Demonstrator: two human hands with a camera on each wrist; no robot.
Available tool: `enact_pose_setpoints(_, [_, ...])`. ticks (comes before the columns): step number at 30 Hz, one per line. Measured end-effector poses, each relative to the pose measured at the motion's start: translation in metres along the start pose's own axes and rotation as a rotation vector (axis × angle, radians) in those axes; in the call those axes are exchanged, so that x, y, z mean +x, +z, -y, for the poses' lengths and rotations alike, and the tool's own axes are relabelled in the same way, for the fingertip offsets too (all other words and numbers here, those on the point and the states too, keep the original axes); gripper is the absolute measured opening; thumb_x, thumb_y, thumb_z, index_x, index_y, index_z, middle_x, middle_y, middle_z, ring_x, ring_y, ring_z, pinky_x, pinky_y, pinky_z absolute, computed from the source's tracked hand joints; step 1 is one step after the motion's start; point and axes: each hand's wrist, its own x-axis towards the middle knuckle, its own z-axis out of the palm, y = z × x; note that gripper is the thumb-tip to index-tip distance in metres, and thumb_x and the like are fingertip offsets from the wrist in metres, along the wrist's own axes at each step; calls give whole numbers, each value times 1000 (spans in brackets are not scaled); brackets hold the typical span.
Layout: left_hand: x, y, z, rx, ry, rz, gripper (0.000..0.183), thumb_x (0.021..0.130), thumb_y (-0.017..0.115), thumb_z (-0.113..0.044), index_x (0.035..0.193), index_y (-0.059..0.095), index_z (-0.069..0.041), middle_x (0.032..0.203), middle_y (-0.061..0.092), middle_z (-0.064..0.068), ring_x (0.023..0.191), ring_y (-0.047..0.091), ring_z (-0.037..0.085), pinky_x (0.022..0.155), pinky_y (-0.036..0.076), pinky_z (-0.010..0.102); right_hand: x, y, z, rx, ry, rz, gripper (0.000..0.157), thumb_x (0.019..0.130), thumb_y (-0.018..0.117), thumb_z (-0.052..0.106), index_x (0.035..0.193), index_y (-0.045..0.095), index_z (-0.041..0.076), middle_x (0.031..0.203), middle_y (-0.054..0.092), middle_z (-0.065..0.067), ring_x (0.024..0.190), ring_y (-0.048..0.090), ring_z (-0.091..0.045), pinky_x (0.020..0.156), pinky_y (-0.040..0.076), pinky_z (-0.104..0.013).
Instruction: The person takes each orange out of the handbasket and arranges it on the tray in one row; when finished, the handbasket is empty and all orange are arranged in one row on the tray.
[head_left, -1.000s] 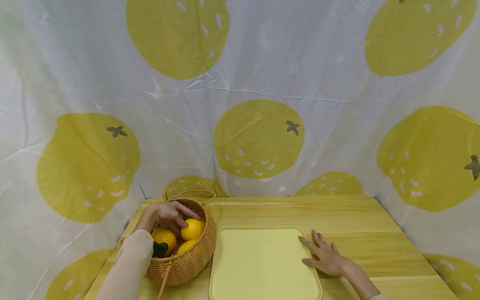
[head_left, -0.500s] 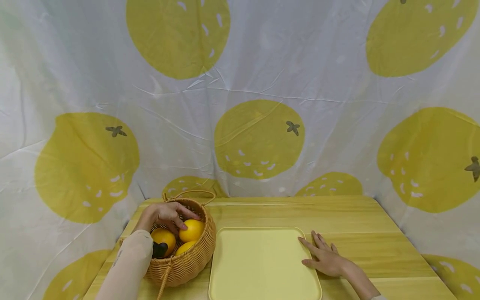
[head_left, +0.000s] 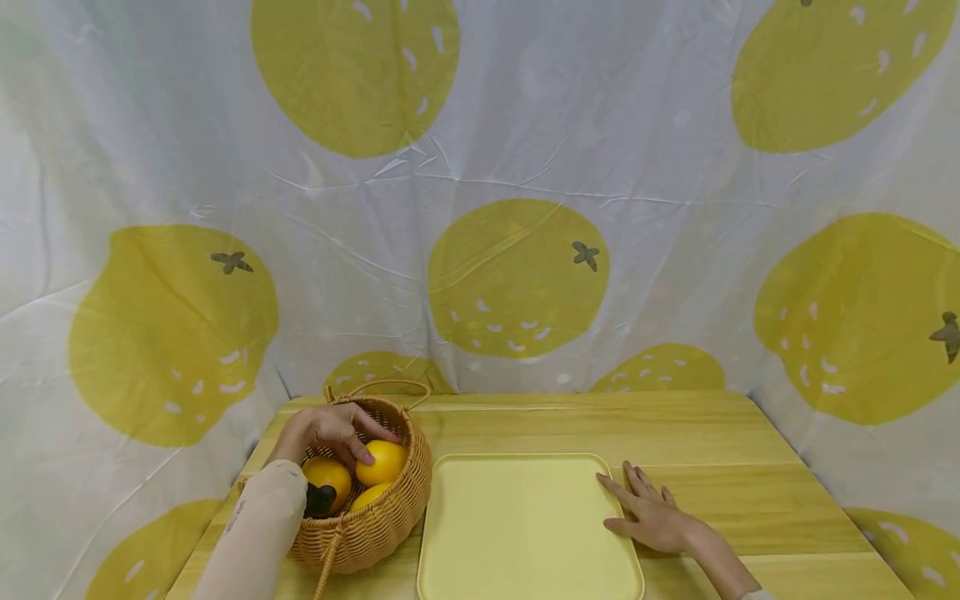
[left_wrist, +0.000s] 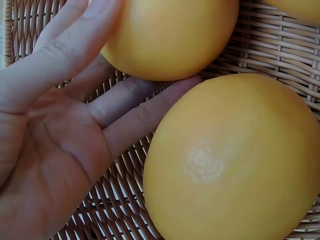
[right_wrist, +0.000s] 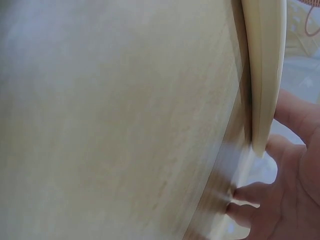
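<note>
A round wicker basket (head_left: 393, 529) on the left holds several smooth orange-yellow fruits that look like oranges. My left hand (head_left: 337, 427) reaches inside and grips the far-right orange (head_left: 384, 463), thumb on its near side and fingers around its back. In the left wrist view, another orange (left_wrist: 235, 160) lies close by, touching the fingertips. To the right of the basket is a pale yellow rectangular tray (head_left: 525, 525). My right hand (head_left: 652, 518) rests at the tray's right edge, fingers spread, with thumb and index finger on the rim and the other fingers over the table.
A wooden table (head_left: 720, 433) bears everything. The basket's thin looped handle (head_left: 393, 382) stands up at the back, and another handle (head_left: 330, 558) hangs down in front. A black device (head_left: 321, 500) sits at the left wrist. Lemon-printed cloth (head_left: 517, 167) encloses the table's back and sides.
The gripped orange has shifted slightly to the left inside the basket, with the left thumb on it. The right hand and the tray have stayed put.
</note>
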Motion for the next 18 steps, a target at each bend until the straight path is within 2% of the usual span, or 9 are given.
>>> enact_pose_setpoints(11, [-3,-4,7,1,45,34,49,91,77,-7,139,66,-6,144,63,18,99,72,17,82,63,33,-1,0,2,-14,-12,1,75,104,58,41,163,25,6,164,-13,-41,150,-14,-64,103,-10,-90])
enact_pose_setpoints(18, [-4,-4,3,6,51,38,50,91,77,-7,139,65,-4,141,66,17,101,73,17,85,63,36,-1,0,0,1,-13,4,75,105,58,40,163,25,7,164,-15,-40,150,-16,-63,103,-11,-90])
